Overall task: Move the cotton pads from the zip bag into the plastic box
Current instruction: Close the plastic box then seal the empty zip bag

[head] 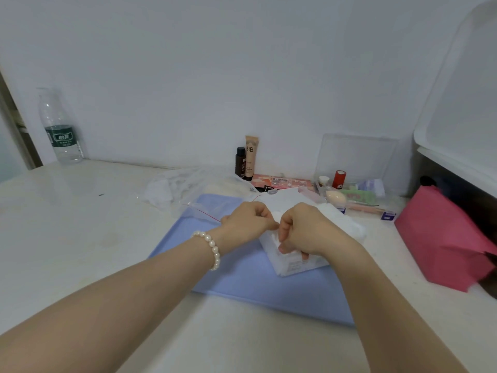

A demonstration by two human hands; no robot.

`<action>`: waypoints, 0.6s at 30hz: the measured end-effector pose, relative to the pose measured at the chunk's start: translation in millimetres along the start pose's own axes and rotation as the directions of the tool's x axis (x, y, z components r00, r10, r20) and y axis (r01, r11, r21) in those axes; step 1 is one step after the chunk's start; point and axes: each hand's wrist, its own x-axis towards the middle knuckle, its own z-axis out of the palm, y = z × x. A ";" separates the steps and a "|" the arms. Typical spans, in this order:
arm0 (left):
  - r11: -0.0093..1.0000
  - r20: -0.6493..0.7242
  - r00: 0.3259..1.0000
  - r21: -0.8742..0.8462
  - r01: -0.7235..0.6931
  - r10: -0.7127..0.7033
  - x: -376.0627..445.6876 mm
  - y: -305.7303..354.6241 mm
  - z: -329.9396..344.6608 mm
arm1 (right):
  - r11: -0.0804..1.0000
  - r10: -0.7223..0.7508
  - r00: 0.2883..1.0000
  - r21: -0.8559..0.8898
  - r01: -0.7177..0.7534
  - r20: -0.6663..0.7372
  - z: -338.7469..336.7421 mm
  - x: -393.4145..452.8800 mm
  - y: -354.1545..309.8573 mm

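My left hand (247, 224), with a pearl bracelet on its wrist, is closed on the red-lined mouth of the clear zip bag (204, 211). My right hand (304, 231) is next to it, its fingers curled down onto a block of white cotton pads (271, 239). Under the right hand, on the blue mat, is a clear plastic box (298, 265) that looks white inside. More white cotton padding (347, 222) bulges to the right, behind the right wrist. My hands hide where the bag ends and the box begins.
A blue mat (242, 278) lies on the white table. At the back are crumpled plastic (172, 187), two cosmetic tubes (247, 160), a palette and an open clear organiser (355, 168) of small items. A pink pouch (441, 238) sits right, a water bottle (60, 130) far left.
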 end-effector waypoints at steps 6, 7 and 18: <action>0.993 -0.050 0.998 0.112 -0.021 0.026 -0.4 -3.4 4.6 | 0.974 -0.057 0.997 0.217 0.067 -0.052 -22.9 -13.3 2.4; 0.993 -0.083 0.996 0.113 -0.031 0.041 -1.5 -3.7 6.1 | 0.951 -0.047 0.989 0.296 0.088 -0.142 -31.9 -14.4 8.1; 0.801 0.113 0.976 0.557 -0.218 0.187 -8.3 13.4 47.0 | 0.930 0.366 0.889 0.153 -0.336 -0.276 -35.7 18.9 82.8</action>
